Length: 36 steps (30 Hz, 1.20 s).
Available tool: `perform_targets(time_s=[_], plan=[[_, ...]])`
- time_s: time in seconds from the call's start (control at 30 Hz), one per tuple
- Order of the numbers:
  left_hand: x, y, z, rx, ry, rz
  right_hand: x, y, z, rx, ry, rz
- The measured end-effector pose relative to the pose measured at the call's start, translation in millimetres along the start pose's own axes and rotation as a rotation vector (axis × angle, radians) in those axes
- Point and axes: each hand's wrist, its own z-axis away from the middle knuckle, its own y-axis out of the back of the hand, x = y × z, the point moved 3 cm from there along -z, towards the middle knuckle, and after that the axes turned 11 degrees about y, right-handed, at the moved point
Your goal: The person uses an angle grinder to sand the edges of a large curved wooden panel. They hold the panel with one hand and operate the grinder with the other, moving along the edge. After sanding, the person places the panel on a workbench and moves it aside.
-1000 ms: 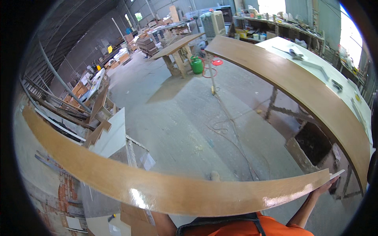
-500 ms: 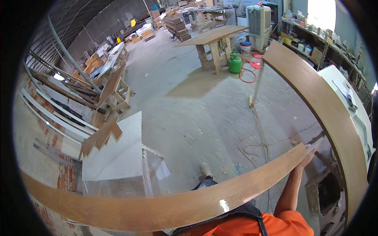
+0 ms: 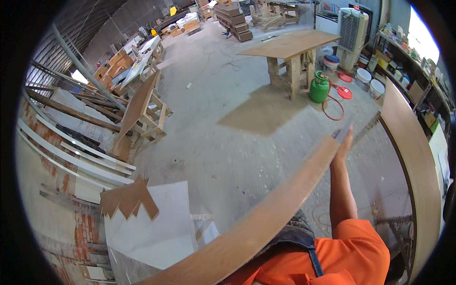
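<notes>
A long, narrow brown board (image 3: 266,223) slants across the lower part of the view, from the bottom edge up to the right. My right hand (image 3: 345,145) is closed at its upper right end, with the forearm reaching up from an orange sleeve. A pale, blurred flat piece shows beside those fingers; I cannot make out what it is. The board's lower left end runs out of the picture. My left hand is not in view.
Another long brown panel (image 3: 413,175) stands close on the right. Ahead are a wooden-topped table (image 3: 294,43), a green gas cylinder (image 3: 319,88) with a red hose, and white buckets (image 3: 376,88). A white panel (image 3: 166,228) with a zigzag-cut brown piece (image 3: 128,199) lies at left.
The board has swung: its right end has moved up and away from me, carried by my right hand, and its left end has dropped out of view. My view has turned left.
</notes>
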Motion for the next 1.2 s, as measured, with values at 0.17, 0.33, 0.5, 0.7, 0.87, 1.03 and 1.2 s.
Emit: perform_targets(time_s=[0.17, 0.33, 0.5, 0.7, 0.87, 1.03, 1.2], plan=[[-90.8, -117.0, -104.4, -0.005, 0.028, 0.051, 116.4, -194.2, -62.2, -0.155, -0.079, -0.059], [-138.0, -239.8, -203.6, 0.020, -0.007, 0.079, 207.0, -390.8, -111.9, -0.234, -0.212, -0.108], [-170.6, -330.7, -296.4, 0.089, -0.050, 0.079, 309.5, -525.1, -131.3, -0.505, -0.303, 0.071], [-224.2, -405.7, -441.1, 0.140, -0.102, 0.081, 441.8, -670.9, -161.4, -0.553, -0.354, 0.097], [-261.4, -490.4, -590.8, 0.126, -0.101, 0.076, 518.5, -813.1, -232.8, -0.445, -0.346, 0.033], [-295.3, -607.0, -740.0, 0.049, -0.029, 0.055, 578.9, -928.1, -319.8, -0.334, -0.324, -0.015], [-356.7, -721.2, -886.3, -0.012, 0.025, 0.057, 676.2, -1019.5, -402.7, -0.213, -0.300, 0.021]])
